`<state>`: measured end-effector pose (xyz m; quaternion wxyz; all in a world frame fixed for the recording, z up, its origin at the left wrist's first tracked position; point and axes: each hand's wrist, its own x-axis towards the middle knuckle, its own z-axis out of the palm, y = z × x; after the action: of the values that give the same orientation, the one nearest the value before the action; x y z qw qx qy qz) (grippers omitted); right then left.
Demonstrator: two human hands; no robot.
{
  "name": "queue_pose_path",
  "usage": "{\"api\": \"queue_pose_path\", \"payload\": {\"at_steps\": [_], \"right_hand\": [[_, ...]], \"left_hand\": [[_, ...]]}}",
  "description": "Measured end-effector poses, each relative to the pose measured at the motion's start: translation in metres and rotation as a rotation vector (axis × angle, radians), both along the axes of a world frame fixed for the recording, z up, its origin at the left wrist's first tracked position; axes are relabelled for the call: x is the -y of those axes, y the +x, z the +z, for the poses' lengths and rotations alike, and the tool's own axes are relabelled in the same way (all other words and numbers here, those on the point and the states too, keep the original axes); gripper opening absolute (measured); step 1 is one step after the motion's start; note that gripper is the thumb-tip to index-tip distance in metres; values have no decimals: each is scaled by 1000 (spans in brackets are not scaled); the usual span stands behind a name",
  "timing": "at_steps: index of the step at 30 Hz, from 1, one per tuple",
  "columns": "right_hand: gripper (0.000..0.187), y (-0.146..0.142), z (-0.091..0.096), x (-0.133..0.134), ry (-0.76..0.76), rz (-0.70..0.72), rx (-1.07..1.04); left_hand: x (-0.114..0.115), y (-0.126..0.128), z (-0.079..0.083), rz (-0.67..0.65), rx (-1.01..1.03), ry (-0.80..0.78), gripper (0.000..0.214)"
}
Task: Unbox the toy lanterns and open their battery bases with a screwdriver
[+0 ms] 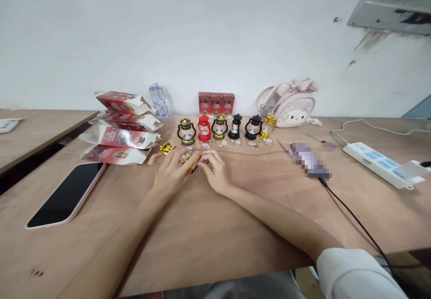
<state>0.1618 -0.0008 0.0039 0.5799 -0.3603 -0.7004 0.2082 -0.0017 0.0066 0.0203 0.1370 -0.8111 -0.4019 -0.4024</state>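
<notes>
A small gold lantern (167, 148) lies tipped on its side near the table's middle, partly covered by my fingers. My left hand (170, 169) is wrapped over its body from above. At its base end, the thumb and fingers of my right hand (215, 169) pinch the gold rim. A thin bent wire hook (194, 177) lies just below the base, between my hands. Behind them stands a row of mini lanterns: bronze-coloured ones (186, 133), a red one (204, 128), black ones (253, 127) and a gold one (268, 127). Small white pieces with wire hooks (223, 144) lie before the row.
Opened red boxes (126, 137) are stacked left, beside a clear bottle (158, 99) and a phone (67, 195). Three red boxes (216, 104) and a pink cat-face bag (295, 110) stand by the wall. Right are screwdrivers (284, 147), a blurred device (310, 160) and a power strip (377, 162).
</notes>
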Motion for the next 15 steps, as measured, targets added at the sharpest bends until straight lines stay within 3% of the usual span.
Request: {"api": "queue_pose_path", "payload": {"at_steps": [11,15], "right_hand": [[9,-3,-7,-4,-4,-25,105],[10,-3,-8,-2,-18,-25,136]], "left_hand": [[1,-2,2,75,-106,36,39],[-1,-8,7,187,-72,64,36]]}}
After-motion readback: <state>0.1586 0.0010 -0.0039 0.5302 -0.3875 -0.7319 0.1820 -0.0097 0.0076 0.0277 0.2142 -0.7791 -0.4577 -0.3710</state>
